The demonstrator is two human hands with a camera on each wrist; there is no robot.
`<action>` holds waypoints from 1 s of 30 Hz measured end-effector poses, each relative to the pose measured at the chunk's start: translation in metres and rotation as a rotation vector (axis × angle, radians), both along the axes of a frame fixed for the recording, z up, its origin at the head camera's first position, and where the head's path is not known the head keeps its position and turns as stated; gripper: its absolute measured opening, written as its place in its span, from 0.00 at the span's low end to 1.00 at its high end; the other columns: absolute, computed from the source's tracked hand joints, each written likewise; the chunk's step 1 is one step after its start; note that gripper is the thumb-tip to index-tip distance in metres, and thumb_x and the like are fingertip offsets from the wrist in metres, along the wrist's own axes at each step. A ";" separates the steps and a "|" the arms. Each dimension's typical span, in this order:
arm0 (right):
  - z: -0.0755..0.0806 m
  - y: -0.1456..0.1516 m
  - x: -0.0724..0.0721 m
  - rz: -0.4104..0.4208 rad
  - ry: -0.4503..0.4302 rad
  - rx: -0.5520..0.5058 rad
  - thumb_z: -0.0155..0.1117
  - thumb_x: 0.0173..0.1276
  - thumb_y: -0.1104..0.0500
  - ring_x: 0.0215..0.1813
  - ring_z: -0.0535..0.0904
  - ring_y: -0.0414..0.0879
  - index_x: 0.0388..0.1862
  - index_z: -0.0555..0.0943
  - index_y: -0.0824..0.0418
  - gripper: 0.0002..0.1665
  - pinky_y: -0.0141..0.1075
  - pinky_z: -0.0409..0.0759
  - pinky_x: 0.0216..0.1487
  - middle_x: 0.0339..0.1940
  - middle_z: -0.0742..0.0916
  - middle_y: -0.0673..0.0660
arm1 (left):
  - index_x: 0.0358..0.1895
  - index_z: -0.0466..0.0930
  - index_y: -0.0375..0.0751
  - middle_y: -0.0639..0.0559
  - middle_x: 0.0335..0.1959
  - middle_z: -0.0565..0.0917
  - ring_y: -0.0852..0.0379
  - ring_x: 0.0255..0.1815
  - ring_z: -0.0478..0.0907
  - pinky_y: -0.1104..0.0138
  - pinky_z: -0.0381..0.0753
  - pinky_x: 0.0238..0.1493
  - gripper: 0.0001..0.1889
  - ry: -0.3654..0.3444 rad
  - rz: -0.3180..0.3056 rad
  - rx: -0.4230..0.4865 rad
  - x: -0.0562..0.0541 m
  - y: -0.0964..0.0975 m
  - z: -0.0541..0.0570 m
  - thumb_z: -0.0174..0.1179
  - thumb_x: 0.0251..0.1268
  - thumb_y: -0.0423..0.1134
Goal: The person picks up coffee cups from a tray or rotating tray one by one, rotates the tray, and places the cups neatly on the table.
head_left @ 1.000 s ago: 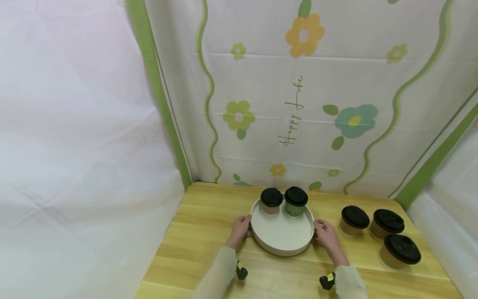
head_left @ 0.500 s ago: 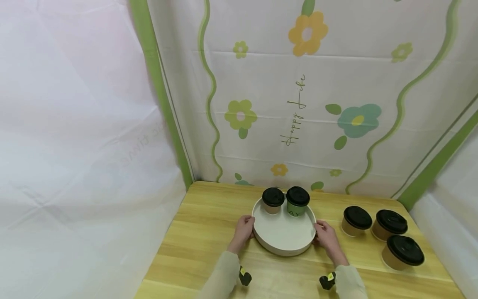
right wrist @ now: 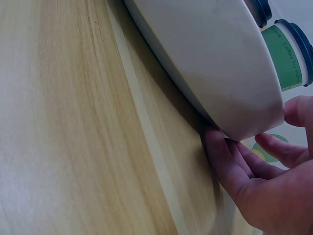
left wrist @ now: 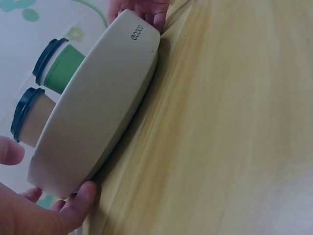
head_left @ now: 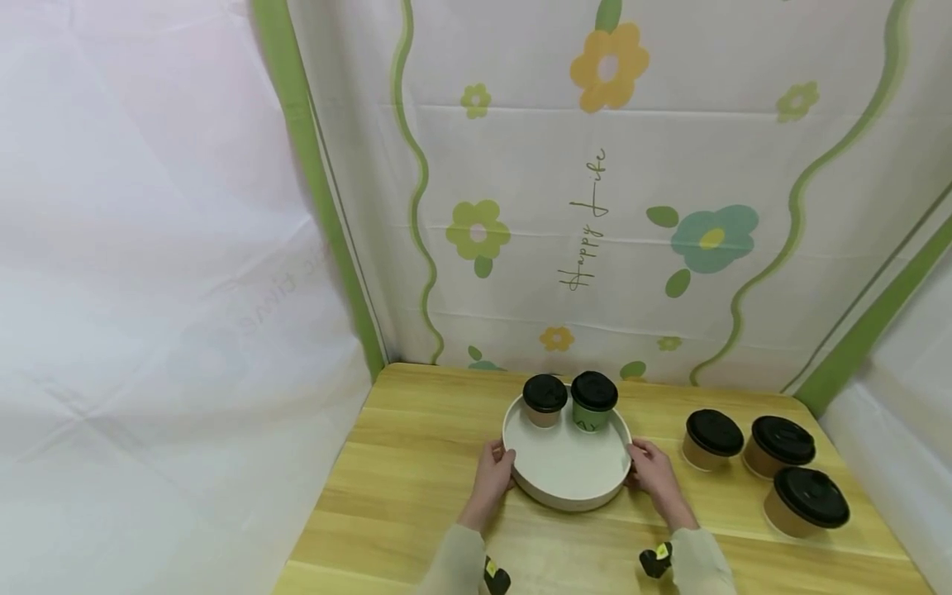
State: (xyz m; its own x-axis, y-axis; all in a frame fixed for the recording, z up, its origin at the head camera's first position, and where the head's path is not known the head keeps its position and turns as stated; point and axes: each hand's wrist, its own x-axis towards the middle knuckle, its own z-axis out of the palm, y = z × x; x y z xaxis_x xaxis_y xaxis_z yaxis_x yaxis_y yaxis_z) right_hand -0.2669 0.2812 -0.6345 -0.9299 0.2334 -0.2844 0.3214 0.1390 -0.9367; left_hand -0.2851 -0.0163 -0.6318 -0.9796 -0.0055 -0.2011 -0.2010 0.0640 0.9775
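Note:
A round cream tray (head_left: 568,471) sits on the wooden table between my hands. Near its far rim stand a brown paper cup (head_left: 544,417) and a green paper coffee cup (head_left: 591,419), both upright with black lids. My left hand (head_left: 493,478) is at the tray's left side. In the left wrist view its fingertips (left wrist: 84,193) touch the lower wall, while the thumb (left wrist: 11,151) is lifted away from the rim. My right hand (head_left: 654,475) grips the tray's right side, thumb at the rim and fingers (right wrist: 222,152) at the bottom edge.
To the right stand three brown tubs with black lids: a nearer one (head_left: 792,521), one behind it (head_left: 762,463) and one closer to the tray (head_left: 702,456). A flowered curtain (head_left: 513,273) hangs behind the table (head_left: 387,487); white sheets flank it.
My left hand has slid toward me along the tray's side, and its thumb now shows above the rim. My right hand keeps its hold; tray and cups stay nearly in place.

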 end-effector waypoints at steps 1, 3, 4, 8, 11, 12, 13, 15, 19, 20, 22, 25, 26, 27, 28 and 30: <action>0.000 0.000 0.000 0.000 0.000 -0.001 0.47 0.78 0.49 0.45 0.81 0.47 0.71 0.62 0.70 0.33 0.39 0.86 0.41 0.55 0.78 0.71 | 0.67 0.63 0.32 0.34 0.58 0.76 0.52 0.41 0.78 0.66 0.78 0.32 0.25 0.004 -0.001 0.007 0.000 0.000 -0.002 0.52 0.71 0.39; -0.001 0.001 0.000 -0.002 -0.004 -0.003 0.47 0.78 0.49 0.45 0.81 0.47 0.71 0.63 0.70 0.32 0.39 0.86 0.41 0.55 0.78 0.70 | 0.67 0.64 0.33 0.34 0.58 0.76 0.52 0.42 0.79 0.66 0.79 0.32 0.24 0.011 0.004 0.020 0.001 0.000 -0.006 0.51 0.71 0.38; -0.001 0.001 0.000 -0.003 -0.006 -0.006 0.47 0.78 0.49 0.45 0.81 0.46 0.71 0.63 0.70 0.32 0.40 0.86 0.41 0.55 0.79 0.70 | 0.66 0.64 0.33 0.33 0.58 0.76 0.52 0.42 0.79 0.66 0.80 0.32 0.23 0.012 0.009 0.027 0.002 -0.001 -0.007 0.50 0.71 0.37; -0.002 0.001 0.000 -0.008 -0.011 -0.016 0.47 0.78 0.49 0.43 0.81 0.46 0.71 0.63 0.69 0.32 0.40 0.86 0.41 0.53 0.80 0.69 | 0.66 0.67 0.33 0.32 0.59 0.76 0.51 0.44 0.81 0.64 0.83 0.34 0.22 0.021 0.024 0.044 0.003 -0.002 -0.010 0.49 0.71 0.36; 0.000 0.001 0.000 -0.005 -0.016 -0.020 0.47 0.78 0.48 0.43 0.81 0.45 0.71 0.62 0.69 0.33 0.40 0.86 0.41 0.53 0.80 0.68 | 0.66 0.67 0.33 0.31 0.59 0.76 0.50 0.44 0.82 0.63 0.85 0.35 0.22 0.022 0.020 0.062 0.001 -0.002 -0.009 0.50 0.71 0.36; 0.001 0.002 0.000 -0.002 -0.017 -0.020 0.47 0.78 0.48 0.43 0.81 0.45 0.72 0.62 0.69 0.33 0.39 0.86 0.41 0.54 0.79 0.69 | 0.66 0.67 0.33 0.32 0.59 0.76 0.51 0.44 0.82 0.63 0.85 0.36 0.23 0.018 0.018 0.059 0.000 -0.002 -0.009 0.50 0.71 0.37; 0.001 0.002 0.000 -0.001 -0.020 -0.023 0.46 0.78 0.48 0.44 0.81 0.44 0.72 0.62 0.69 0.34 0.39 0.86 0.42 0.55 0.79 0.69 | 0.66 0.67 0.33 0.32 0.58 0.76 0.51 0.44 0.82 0.62 0.85 0.36 0.23 0.020 0.014 0.054 0.000 -0.003 -0.009 0.50 0.71 0.37; 0.001 0.002 0.000 0.001 -0.023 -0.027 0.46 0.78 0.47 0.45 0.81 0.45 0.73 0.61 0.68 0.34 0.39 0.86 0.43 0.57 0.78 0.69 | 0.67 0.67 0.33 0.32 0.58 0.76 0.50 0.44 0.82 0.62 0.85 0.37 0.23 0.020 0.005 0.055 -0.002 -0.004 -0.009 0.49 0.72 0.37; -0.002 0.003 0.000 0.006 -0.027 -0.039 0.47 0.78 0.46 0.47 0.81 0.46 0.73 0.61 0.67 0.35 0.40 0.86 0.44 0.57 0.78 0.69 | 0.67 0.66 0.32 0.33 0.59 0.76 0.50 0.46 0.82 0.63 0.86 0.39 0.23 0.018 -0.005 0.020 -0.004 -0.005 -0.007 0.48 0.74 0.38; -0.002 0.004 0.000 0.008 -0.026 -0.040 0.47 0.78 0.46 0.47 0.81 0.46 0.73 0.60 0.68 0.35 0.40 0.86 0.44 0.57 0.78 0.69 | 0.67 0.66 0.33 0.33 0.59 0.76 0.50 0.46 0.81 0.63 0.85 0.40 0.23 0.012 -0.007 0.021 -0.005 -0.005 -0.007 0.48 0.74 0.38; -0.003 0.004 0.000 0.009 -0.025 -0.041 0.47 0.78 0.45 0.46 0.81 0.46 0.74 0.60 0.68 0.36 0.40 0.86 0.43 0.56 0.79 0.68 | 0.67 0.66 0.33 0.33 0.59 0.76 0.50 0.46 0.82 0.64 0.85 0.39 0.23 0.012 -0.008 0.016 -0.008 -0.006 -0.008 0.48 0.74 0.39; -0.003 0.004 0.000 -0.001 -0.028 -0.042 0.47 0.78 0.45 0.44 0.81 0.45 0.73 0.61 0.66 0.35 0.40 0.86 0.42 0.55 0.79 0.67 | 0.67 0.67 0.32 0.33 0.58 0.77 0.51 0.44 0.82 0.64 0.85 0.37 0.23 0.019 -0.011 0.019 -0.014 -0.006 -0.009 0.48 0.74 0.38; -0.003 0.005 0.000 -0.002 -0.028 -0.042 0.47 0.78 0.45 0.44 0.81 0.45 0.73 0.61 0.67 0.35 0.40 0.86 0.42 0.55 0.80 0.66 | 0.67 0.68 0.33 0.34 0.57 0.78 0.52 0.43 0.82 0.65 0.84 0.36 0.23 0.013 -0.010 0.024 -0.017 -0.006 -0.010 0.48 0.73 0.38; -0.003 0.004 0.000 -0.004 -0.030 -0.043 0.47 0.78 0.45 0.44 0.81 0.45 0.73 0.61 0.66 0.35 0.40 0.86 0.42 0.55 0.80 0.66 | 0.66 0.68 0.33 0.35 0.56 0.78 0.52 0.41 0.81 0.65 0.83 0.35 0.22 0.012 -0.009 0.023 -0.020 -0.007 -0.011 0.48 0.73 0.39; -0.003 0.005 -0.001 -0.003 -0.030 -0.043 0.47 0.78 0.45 0.44 0.81 0.44 0.73 0.61 0.66 0.35 0.40 0.86 0.43 0.55 0.80 0.66 | 0.66 0.69 0.34 0.36 0.55 0.79 0.53 0.40 0.81 0.66 0.83 0.34 0.22 0.009 -0.009 0.025 -0.023 -0.007 -0.012 0.49 0.73 0.39; -0.003 0.005 -0.001 -0.005 -0.030 -0.045 0.47 0.78 0.45 0.44 0.81 0.44 0.73 0.61 0.67 0.35 0.39 0.86 0.42 0.55 0.80 0.66 | 0.65 0.70 0.34 0.38 0.53 0.79 0.55 0.37 0.80 0.67 0.82 0.32 0.21 0.008 -0.011 0.028 -0.028 -0.008 -0.014 0.49 0.73 0.39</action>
State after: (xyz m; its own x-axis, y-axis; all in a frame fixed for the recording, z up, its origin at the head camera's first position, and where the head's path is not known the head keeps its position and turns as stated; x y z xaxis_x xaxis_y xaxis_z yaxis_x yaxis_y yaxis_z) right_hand -0.2675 0.2859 -0.6379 -0.9196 0.2240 -0.3227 0.3501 0.0951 -0.9319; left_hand -0.3135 -0.0243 -0.6460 -0.9811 0.0111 -0.1933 -0.1928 0.0383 0.9805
